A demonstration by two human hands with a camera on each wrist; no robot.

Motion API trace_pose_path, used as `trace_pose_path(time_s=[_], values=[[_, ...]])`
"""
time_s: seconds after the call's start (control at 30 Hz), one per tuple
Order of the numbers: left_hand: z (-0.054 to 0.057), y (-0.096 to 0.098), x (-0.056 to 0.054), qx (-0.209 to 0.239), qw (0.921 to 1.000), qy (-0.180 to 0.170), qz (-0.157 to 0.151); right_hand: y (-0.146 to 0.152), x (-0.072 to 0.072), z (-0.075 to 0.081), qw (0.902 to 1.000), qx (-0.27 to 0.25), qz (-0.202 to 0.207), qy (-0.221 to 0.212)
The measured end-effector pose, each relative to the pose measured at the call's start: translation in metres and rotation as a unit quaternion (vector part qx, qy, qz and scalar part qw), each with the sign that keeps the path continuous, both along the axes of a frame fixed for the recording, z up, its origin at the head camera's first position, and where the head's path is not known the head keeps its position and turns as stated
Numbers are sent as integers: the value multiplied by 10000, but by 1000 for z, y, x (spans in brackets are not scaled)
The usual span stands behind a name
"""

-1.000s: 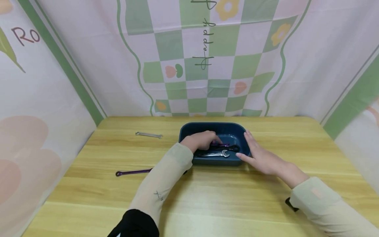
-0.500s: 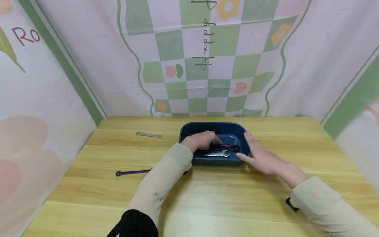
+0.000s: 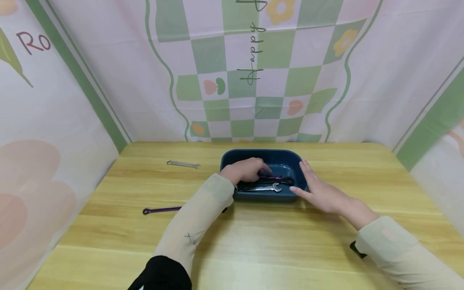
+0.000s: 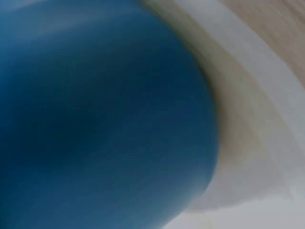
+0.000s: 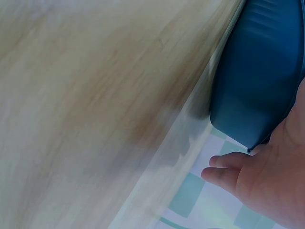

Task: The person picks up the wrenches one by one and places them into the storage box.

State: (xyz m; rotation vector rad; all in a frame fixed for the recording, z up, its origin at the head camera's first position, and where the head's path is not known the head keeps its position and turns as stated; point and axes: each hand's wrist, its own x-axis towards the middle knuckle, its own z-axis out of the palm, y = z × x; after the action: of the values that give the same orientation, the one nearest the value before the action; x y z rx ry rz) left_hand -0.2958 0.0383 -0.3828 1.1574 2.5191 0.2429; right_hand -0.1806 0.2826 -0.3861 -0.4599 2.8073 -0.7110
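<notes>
A dark blue plastic bin [image 3: 268,197] stands near the back of the table. My left hand [image 3: 246,169] reaches into it with bent fingers, down by a purple wrench [image 3: 277,177]; I cannot tell if it grips that wrench. In front of the purple wrench lie a black wrench [image 3: 286,181] and a silver wrench [image 3: 268,188]. My right hand [image 3: 322,195] rests against the bin's right end with fingers straight, the thumb at the front rim. The right wrist view shows this hand [image 5: 274,181] beside the bin wall [image 5: 262,71]. Blue bin wall [image 4: 109,105] fills much of the left wrist view.
A small silver wrench [image 3: 183,164] lies on the table at the back left. Nearer, a long purple wrench [image 3: 161,210] is partly hidden behind my left sleeve [image 3: 203,211]. A printed curtain [image 3: 243,108] hangs behind the wooden table [image 3: 290,245].
My left hand rises slightly within the bin, and the left forearm shifts a little to the left. My right hand stays at the bin's right end.
</notes>
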Motion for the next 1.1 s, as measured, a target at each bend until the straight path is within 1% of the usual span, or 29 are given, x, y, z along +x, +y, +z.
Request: trace_pose_path(time_s=[0.27,0.37,0.63,0.77,0.9,1.1], values=[[4,-8,0,180,9998,-24,29,-1,0,1,10000,-29,2,-40],[6,-12,0,292,9996,-12,44,-1,-1,1,10000,-36,3,-47],[20,-27,-2,708,9975,28,-11,0,-2,1,10000,-34,15,-83],[27,-33,-1,788,9969,-33,24,0,-2,1,10000,-12,5,-50],[31,-38,0,808,9967,-83,17,0,-2,0,10000,27,4,-49],[38,-48,3,989,9951,-48,9,-1,-3,0,10000,12,22,-70]])
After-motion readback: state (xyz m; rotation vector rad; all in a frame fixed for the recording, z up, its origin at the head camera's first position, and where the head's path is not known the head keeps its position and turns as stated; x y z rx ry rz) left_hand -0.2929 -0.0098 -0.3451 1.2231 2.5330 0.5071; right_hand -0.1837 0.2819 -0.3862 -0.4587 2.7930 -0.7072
